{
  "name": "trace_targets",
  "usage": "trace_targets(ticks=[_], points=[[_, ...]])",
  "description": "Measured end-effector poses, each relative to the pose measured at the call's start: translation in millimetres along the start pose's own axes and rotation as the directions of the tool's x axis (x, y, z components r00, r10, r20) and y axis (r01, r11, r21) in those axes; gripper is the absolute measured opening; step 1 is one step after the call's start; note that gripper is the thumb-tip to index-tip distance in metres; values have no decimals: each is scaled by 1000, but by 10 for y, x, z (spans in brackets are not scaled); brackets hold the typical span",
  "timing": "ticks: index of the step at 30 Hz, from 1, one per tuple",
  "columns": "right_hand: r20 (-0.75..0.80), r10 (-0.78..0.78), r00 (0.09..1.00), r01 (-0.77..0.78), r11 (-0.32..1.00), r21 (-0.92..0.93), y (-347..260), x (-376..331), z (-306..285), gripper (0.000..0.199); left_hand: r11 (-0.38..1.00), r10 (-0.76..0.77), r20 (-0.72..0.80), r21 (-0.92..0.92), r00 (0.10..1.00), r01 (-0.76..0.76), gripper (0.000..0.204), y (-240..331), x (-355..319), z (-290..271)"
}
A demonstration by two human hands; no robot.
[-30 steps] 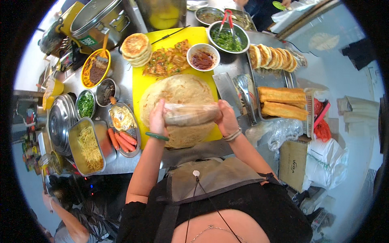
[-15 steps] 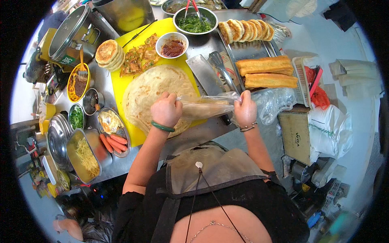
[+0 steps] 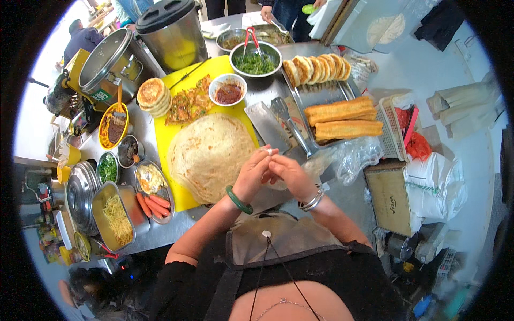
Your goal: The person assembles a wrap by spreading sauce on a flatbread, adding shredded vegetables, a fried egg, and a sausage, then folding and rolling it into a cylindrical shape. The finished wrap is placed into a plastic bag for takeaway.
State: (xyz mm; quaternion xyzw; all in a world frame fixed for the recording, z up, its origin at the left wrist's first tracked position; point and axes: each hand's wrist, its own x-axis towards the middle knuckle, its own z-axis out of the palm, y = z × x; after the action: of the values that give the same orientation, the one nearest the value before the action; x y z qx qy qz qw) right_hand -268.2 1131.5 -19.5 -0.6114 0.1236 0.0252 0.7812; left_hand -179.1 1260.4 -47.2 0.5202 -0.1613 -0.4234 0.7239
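My left hand [image 3: 253, 174] and my right hand [image 3: 292, 174] meet over the near right edge of a yellow cutting board [image 3: 187, 200]. Their fingers are curled and pressed together. Whatever lies between them is mostly hidden; a pale, filmy bit shows just below. Left of my hands, a large round flatbread [image 3: 209, 155] lies flat on the board. Crumpled clear plastic bags [image 3: 358, 152] lie to the right of my right hand. Beyond my fingers rest a cleaver [image 3: 266, 124] and metal tongs [image 3: 293, 128].
Fried dough sticks [image 3: 342, 119] and a row of round flatbreads [image 3: 316, 69] fill a metal tray. Sauce [image 3: 228, 93] and chopped greens [image 3: 254, 63] sit in bowls at the back. Sausages [image 3: 155, 206], shredded filling [image 3: 116, 219] and lidded pots stand left. People stand beyond the table.
My hands were apart, stretching a clear plastic bag between two fists. They have come together, and the stretched bag no longer shows between them. The view has shifted, revealing more of the far side.
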Motion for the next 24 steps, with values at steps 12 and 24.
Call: trace_targets(ticks=[12,24], points=[[-52,-420,906,130,394,-910,110,2,-171,26,944,-103,8,317,995,95,18,-265,-81,-613],[66,74,995,-85,979,184,121,-112,-72,22,979,-117,123,-152,986,135,25,37,-308,-245]])
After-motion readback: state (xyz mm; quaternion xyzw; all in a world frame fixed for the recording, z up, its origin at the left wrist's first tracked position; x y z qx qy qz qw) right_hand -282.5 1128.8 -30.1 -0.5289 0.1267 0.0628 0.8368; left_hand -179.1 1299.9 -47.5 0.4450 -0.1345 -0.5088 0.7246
